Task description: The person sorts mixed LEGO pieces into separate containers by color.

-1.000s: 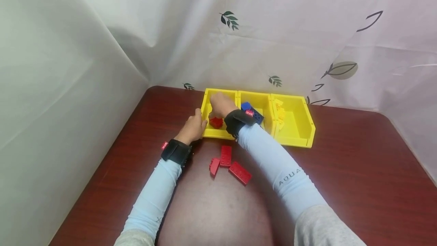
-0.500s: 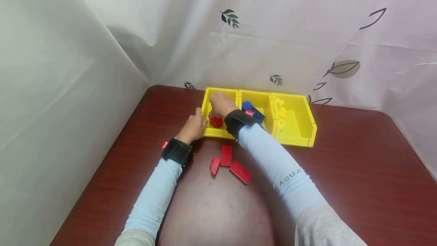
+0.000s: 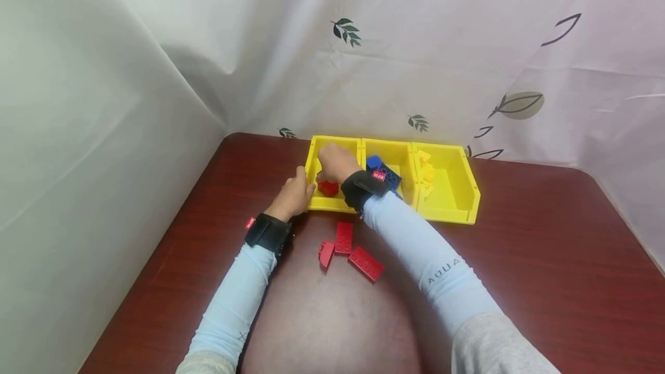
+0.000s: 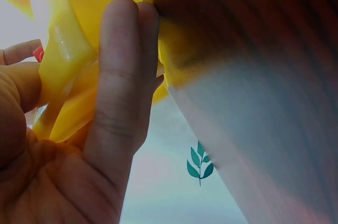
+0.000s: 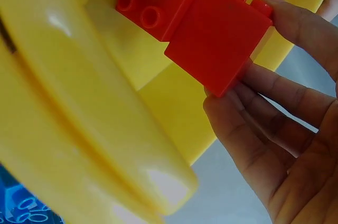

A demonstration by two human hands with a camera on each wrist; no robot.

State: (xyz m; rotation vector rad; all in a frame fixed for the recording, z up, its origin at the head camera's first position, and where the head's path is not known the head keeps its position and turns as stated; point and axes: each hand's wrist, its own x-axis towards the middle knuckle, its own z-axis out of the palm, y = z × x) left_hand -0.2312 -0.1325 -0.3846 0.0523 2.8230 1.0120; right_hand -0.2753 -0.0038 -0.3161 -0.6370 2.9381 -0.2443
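My right hand (image 3: 337, 163) reaches into the left yellow bin (image 3: 335, 204). In the right wrist view its thumb and fingers pinch a red toy brick (image 5: 216, 36), which sits against another red brick (image 5: 153, 2) with studs showing. My left hand (image 3: 292, 196) grips the left wall of that same bin. The left wrist view has its thumb over the yellow wall (image 4: 66, 39) and straight fingers (image 4: 119, 71) along the outside. Red pieces (image 3: 328, 188) show in the bin below the right hand, partly hidden by it.
The middle bin (image 3: 392, 146) holds blue bricks (image 3: 387, 173); yellow pieces (image 3: 426, 172) lie in the right bin (image 3: 454, 189). Red bricks (image 3: 343, 238), (image 3: 366, 264) and a slanted red piece (image 3: 325, 255) lie on the brown table (image 3: 545, 247) in front. A white curtain (image 3: 270, 85) hangs behind.
Both hands stay in nearly the same place. The view shifts very slightly; the bricks and bins have not visibly moved.
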